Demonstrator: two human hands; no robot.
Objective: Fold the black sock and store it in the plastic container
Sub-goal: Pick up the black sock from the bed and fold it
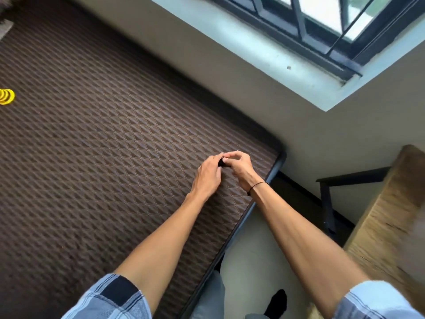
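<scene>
Both hands meet over the near right corner of a brown quilted mattress [96,143]. A small bundle of black sock [222,162] shows as a dark patch between the fingers. My left hand [209,174] curls around its left side, and my right hand [240,167] pinches it from the right with thumb and fingertips. Most of the sock is hidden inside the hands. No plastic container is in view.
Yellow rings [7,96] lie at the mattress's far left edge. A wall and window [322,24] run behind the mattress. A wooden table [391,215] with a dark frame stands to the right, with a strip of pale floor [250,256] between it and the mattress.
</scene>
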